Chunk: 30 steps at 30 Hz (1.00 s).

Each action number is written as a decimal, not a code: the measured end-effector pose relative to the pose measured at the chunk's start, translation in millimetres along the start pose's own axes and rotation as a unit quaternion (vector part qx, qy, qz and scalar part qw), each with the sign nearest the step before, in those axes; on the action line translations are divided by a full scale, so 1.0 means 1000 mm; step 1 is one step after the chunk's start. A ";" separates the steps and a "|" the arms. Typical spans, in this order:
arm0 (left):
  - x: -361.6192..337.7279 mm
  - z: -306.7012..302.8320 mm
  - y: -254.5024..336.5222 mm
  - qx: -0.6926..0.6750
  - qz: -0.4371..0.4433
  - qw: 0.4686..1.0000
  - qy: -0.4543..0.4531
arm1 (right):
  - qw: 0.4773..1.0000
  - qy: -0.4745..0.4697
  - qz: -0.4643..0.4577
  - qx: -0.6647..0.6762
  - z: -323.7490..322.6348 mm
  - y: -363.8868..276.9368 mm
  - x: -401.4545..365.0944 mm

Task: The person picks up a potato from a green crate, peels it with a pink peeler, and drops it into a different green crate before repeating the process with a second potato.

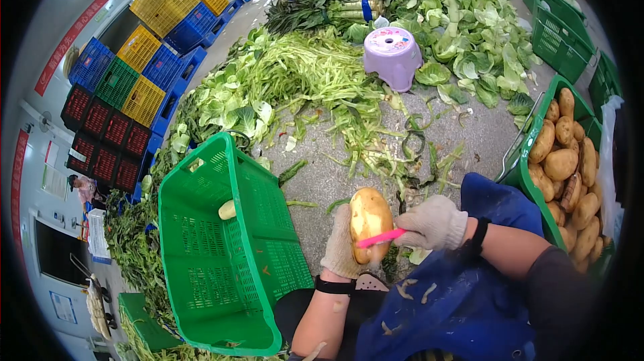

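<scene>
My left hand [341, 248], in a knitted work glove, is closed around a large potato [369, 208] held upright in front of me. Part of the potato's skin is off, showing pale yellow flesh. My gloved right hand [433, 223] grips a pink peeler [381, 238], which lies across the potato's lower front. To the left stands a green crate [235, 227] with one pale peeled potato [227, 210] inside. Several unpeeled potatoes [562, 164] fill another green crate [526, 173] at my right.
Ahead on the floor [315, 193] lie heaps of green peelings [315, 66] and cabbage leaves [463, 32]. A lilac stool [392, 59] stands among them. Stacked crates [134, 66] line the left wall. Peel scraps cling to my blue apron [443, 300]. A person [86, 188] is far left.
</scene>
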State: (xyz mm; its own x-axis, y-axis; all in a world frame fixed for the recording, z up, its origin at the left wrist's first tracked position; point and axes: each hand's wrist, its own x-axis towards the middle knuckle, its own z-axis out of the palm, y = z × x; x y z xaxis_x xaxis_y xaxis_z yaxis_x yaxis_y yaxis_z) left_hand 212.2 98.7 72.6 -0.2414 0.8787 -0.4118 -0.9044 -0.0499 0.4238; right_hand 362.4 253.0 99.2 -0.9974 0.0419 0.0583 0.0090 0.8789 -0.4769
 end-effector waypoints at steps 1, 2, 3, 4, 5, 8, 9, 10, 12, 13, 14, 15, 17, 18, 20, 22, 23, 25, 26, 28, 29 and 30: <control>-0.002 -0.001 0.000 0.056 0.005 0.998 0.042 | 0.995 0.067 0.072 0.018 0.011 0.009 0.003; -0.005 -0.002 -0.001 0.113 0.008 0.990 0.083 | 0.980 0.133 0.147 0.035 0.014 0.016 0.008; -0.008 0.004 -0.001 0.122 0.004 0.989 0.084 | 0.974 0.067 0.218 -0.012 0.001 0.026 0.016; -0.004 0.004 -0.002 0.127 0.005 0.989 0.078 | 0.973 0.074 0.219 -0.015 0.001 0.023 0.013; 0.000 0.001 -0.007 0.094 0.008 0.993 0.071 | 0.987 0.072 0.141 0.001 0.007 0.018 0.008; 0.007 -0.003 -0.007 0.047 0.009 0.996 0.073 | 0.998 -0.055 -0.010 -0.005 0.002 0.003 0.009; 0.004 -0.005 -0.006 0.078 0.021 0.992 0.093 | 0.995 -0.030 0.097 -0.017 0.004 0.005 0.012; 0.002 -0.006 -0.006 0.108 0.034 0.987 0.110 | 0.979 -0.005 0.203 -0.031 0.005 0.010 0.015; 0.003 -0.008 -0.006 0.090 0.031 0.992 0.089 | 0.980 0.051 0.192 -0.012 0.000 0.019 0.015; 0.005 -0.007 -0.007 0.092 0.035 0.991 0.086 | 0.994 0.009 0.111 -0.008 -0.002 0.013 0.011; 0.006 -0.007 -0.007 0.092 0.039 0.991 0.085 | 0.999 -0.035 0.029 -0.004 -0.001 0.007 0.008; 0.006 -0.008 -0.007 0.110 0.042 0.989 0.089 | 0.997 -0.029 0.056 0.036 0.008 0.006 0.006; -0.001 -0.005 -0.005 0.101 0.026 0.991 0.078 | 0.989 0.015 0.144 0.024 0.009 0.022 0.014; -0.002 0.000 -0.003 0.094 0.020 0.993 0.062 | 0.973 0.064 0.224 0.004 0.005 0.028 0.017; 0.001 0.005 -0.002 0.113 0.023 0.992 0.060 | 0.971 0.057 0.231 0.018 0.003 0.024 0.013; 0.005 -0.002 -0.004 0.088 0.024 0.995 0.051 | 0.998 0.022 0.025 0.051 0.006 0.010 0.002; 0.005 -0.005 -0.001 0.099 0.012 0.995 0.028 | 0.991 0.087 0.064 0.080 0.021 0.014 0.001; 0.001 -0.006 -0.007 0.090 0.003 0.995 0.042 | 0.985 0.065 0.153 0.051 0.018 0.031 0.011; 0.001 -0.006 -0.004 0.086 0.002 0.995 0.050 | 0.971 0.050 0.234 0.015 0.011 0.036 0.018; 0.007 -0.011 -0.002 0.096 0.015 0.994 0.038 | 0.971 0.051 0.226 0.055 -0.001 0.020 0.010; 0.007 -0.010 -0.002 0.092 0.016 0.995 0.047 | 0.986 0.040 0.149 0.062 -0.002 0.011 0.006; 0.008 -0.008 -0.004 0.086 0.014 0.995 0.056 | 0.995 0.027 0.073 0.070 0.002 0.006 0.002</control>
State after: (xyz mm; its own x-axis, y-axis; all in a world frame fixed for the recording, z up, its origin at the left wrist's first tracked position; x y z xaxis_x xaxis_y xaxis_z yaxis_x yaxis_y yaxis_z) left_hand 210.6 101.5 61.2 -0.3117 0.8192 -0.4814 -0.8255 0.0173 0.5641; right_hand 359.9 257.5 95.3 -0.9809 0.1928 0.0251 0.1393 0.7869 -0.6011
